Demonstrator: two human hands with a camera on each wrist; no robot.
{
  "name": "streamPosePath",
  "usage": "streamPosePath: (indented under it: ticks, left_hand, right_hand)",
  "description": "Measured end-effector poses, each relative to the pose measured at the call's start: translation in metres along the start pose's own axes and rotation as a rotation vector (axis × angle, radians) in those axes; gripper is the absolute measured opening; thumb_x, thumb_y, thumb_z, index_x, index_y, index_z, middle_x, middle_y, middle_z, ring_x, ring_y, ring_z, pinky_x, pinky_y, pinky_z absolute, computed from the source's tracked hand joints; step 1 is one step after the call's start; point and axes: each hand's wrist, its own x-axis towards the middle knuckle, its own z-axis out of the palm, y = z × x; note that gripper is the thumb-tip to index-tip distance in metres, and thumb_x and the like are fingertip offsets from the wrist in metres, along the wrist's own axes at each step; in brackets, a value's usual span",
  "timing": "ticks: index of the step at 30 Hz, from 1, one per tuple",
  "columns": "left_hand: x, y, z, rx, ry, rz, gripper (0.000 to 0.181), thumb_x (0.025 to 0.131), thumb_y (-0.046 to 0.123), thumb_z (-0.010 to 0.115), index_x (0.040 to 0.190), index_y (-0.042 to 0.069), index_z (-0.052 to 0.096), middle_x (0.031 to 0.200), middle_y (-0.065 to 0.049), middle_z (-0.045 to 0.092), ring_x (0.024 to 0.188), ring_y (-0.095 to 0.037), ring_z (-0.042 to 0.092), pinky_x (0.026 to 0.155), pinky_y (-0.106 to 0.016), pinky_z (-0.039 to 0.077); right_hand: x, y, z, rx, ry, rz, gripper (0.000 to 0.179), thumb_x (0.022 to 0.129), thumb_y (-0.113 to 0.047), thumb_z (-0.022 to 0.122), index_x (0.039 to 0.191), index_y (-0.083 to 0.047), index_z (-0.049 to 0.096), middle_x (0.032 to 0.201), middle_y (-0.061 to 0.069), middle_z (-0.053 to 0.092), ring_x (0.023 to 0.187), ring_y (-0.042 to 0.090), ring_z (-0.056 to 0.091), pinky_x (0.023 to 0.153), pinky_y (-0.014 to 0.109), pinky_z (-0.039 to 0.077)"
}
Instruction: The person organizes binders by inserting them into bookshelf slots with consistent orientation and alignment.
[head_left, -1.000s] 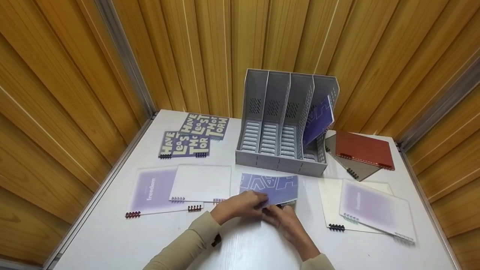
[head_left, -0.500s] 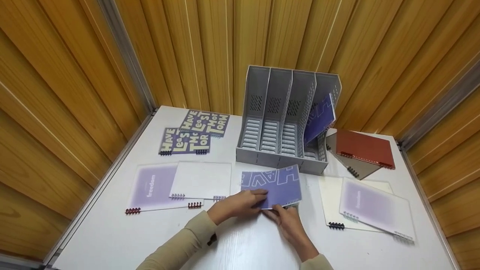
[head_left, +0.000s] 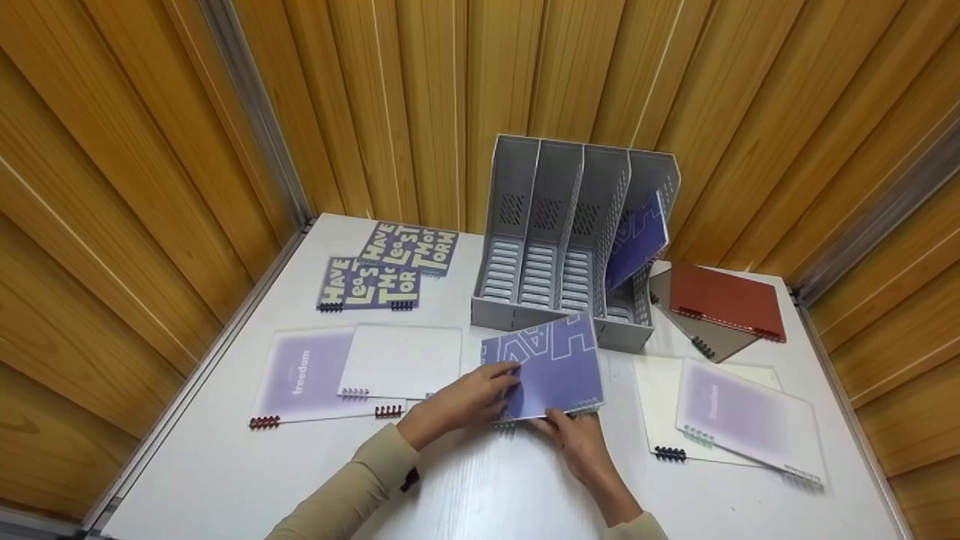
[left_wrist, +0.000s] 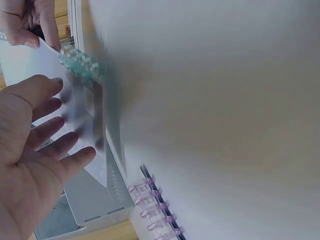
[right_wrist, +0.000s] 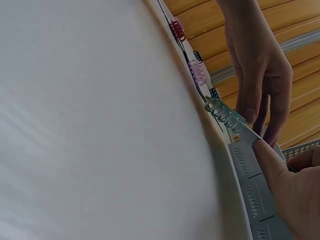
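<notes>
A blue-purple notebook [head_left: 559,375] with outlined white letters stands tilted over the table in front of the grey file organizer [head_left: 499,313]. My right hand [head_left: 581,446] pinches its near edge, thumb on the cover and fingers beneath. Beside the notebook's left part is my left hand [head_left: 465,394], its fingers overlapping the cover in the head view. In the left wrist view that hand [left_wrist: 35,145] has its fingers spread and extended next to the notebook. Clear greenish binding rings [right_wrist: 225,115] run along the pinched edge. Another blue notebook [head_left: 637,240] leans in the organizer's rightmost compartment.
Left of the hands lie a white notebook [head_left: 405,360] and a purple "freedom" notebook [head_left: 300,375]. Two lettered notebooks [head_left: 367,283] overlap behind them. On the right are a red notebook [head_left: 727,300] over a grey-brown one, and a pale purple notebook [head_left: 750,420] over a cream one.
The notebook has risen off the table and tilted up, its far right corner lifting towards the organizer. My left hand has slid slightly left; the right keeps its pinch.
</notes>
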Motion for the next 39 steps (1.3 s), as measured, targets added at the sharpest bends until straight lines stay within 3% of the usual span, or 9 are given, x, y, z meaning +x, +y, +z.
streamPosePath:
  ticks: [6, 12, 18, 23, 28, 34, 37, 39]
  left_hand:
    - [0.013, -0.010, -0.006, -0.112, 0.181, -0.122, 0.020, 0.096, 0.003, 0.064, 0.115, 0.000, 0.069, 0.132, -0.013, 0.064, 0.123, -0.028, 0.062, 0.106, -0.032, 0.047]
    - [0.025, -0.022, -0.010, -0.103, 0.374, -0.249, 0.014, 0.093, 0.000, 0.065, 0.105, 0.001, 0.071, 0.120, -0.012, 0.069, 0.114, -0.028, 0.066, 0.099, -0.036, 0.052]
    - [0.038, -0.037, -0.012, -0.103, 0.490, -0.395, 0.019, 0.092, 0.000, 0.065, 0.110, 0.003, 0.070, 0.127, -0.012, 0.066, 0.118, -0.029, 0.063, 0.100, -0.037, 0.052]
    - [0.054, -0.047, -0.016, -0.185, 0.484, -0.552, 0.037, 0.098, 0.007, 0.064, 0.134, 0.001, 0.061, 0.150, -0.016, 0.050, 0.137, -0.033, 0.049, 0.111, -0.038, 0.042]
    - [0.069, -0.057, -0.012, -0.305, 0.490, -0.647, 0.048, 0.103, 0.012, 0.058, 0.147, -0.006, 0.047, 0.159, -0.020, 0.037, 0.145, -0.035, 0.038, 0.117, -0.040, 0.033]
    - [0.083, -0.072, -0.011, -0.395, 0.525, -0.761, 0.050, 0.106, 0.013, 0.053, 0.150, -0.006, 0.041, 0.151, -0.022, 0.046, 0.139, -0.033, 0.046, 0.113, -0.041, 0.039]
    - [0.088, -0.079, -0.018, -0.432, 0.522, -0.820, 0.040, 0.106, 0.012, 0.050, 0.142, -0.007, 0.053, 0.138, -0.021, 0.060, 0.127, -0.032, 0.059, 0.102, -0.042, 0.050]
    - [0.092, -0.084, -0.025, -0.436, 0.499, -0.846, 0.031, 0.105, 0.010, 0.049, 0.124, -0.007, 0.067, 0.115, -0.018, 0.072, 0.104, -0.026, 0.069, 0.086, -0.038, 0.056]
  right_hand:
    - [-0.002, -0.014, -0.005, -0.084, 0.048, -0.025, 0.067, 0.094, 0.014, 0.047, 0.153, 0.008, 0.018, 0.148, 0.038, 0.034, 0.121, 0.037, 0.058, 0.094, 0.037, 0.055]
    - [-0.001, -0.026, -0.010, -0.239, 0.090, -0.060, 0.063, 0.094, 0.009, 0.054, 0.151, 0.007, 0.026, 0.144, 0.035, 0.044, 0.116, 0.030, 0.062, 0.091, 0.030, 0.056]
    - [-0.001, -0.039, -0.014, -0.239, 0.102, -0.053, 0.061, 0.096, 0.009, 0.053, 0.152, 0.005, 0.028, 0.143, 0.034, 0.046, 0.113, 0.027, 0.064, 0.093, 0.032, 0.055]
    - [-0.001, -0.052, -0.021, -0.202, 0.101, -0.070, 0.067, 0.096, 0.012, 0.049, 0.157, -0.003, 0.024, 0.145, 0.033, 0.044, 0.113, 0.026, 0.066, 0.098, 0.039, 0.052]
    - [0.000, -0.062, -0.025, -0.196, 0.114, -0.090, 0.070, 0.096, 0.014, 0.049, 0.157, -0.007, 0.023, 0.145, 0.032, 0.044, 0.115, 0.027, 0.065, 0.098, 0.040, 0.052]
    - [0.000, -0.067, -0.027, -0.181, 0.143, -0.087, 0.069, 0.096, 0.014, 0.048, 0.157, -0.006, 0.024, 0.145, 0.032, 0.044, 0.110, 0.019, 0.067, 0.098, 0.039, 0.052]
    - [0.000, -0.071, -0.030, -0.198, 0.155, -0.079, 0.068, 0.097, 0.013, 0.049, 0.157, -0.006, 0.024, 0.147, 0.031, 0.043, 0.109, 0.018, 0.067, 0.098, 0.037, 0.052]
    - [-0.001, -0.073, -0.032, -0.236, 0.166, -0.075, 0.067, 0.098, 0.011, 0.050, 0.157, -0.005, 0.022, 0.148, 0.031, 0.043, 0.109, 0.016, 0.067, 0.097, 0.034, 0.052]
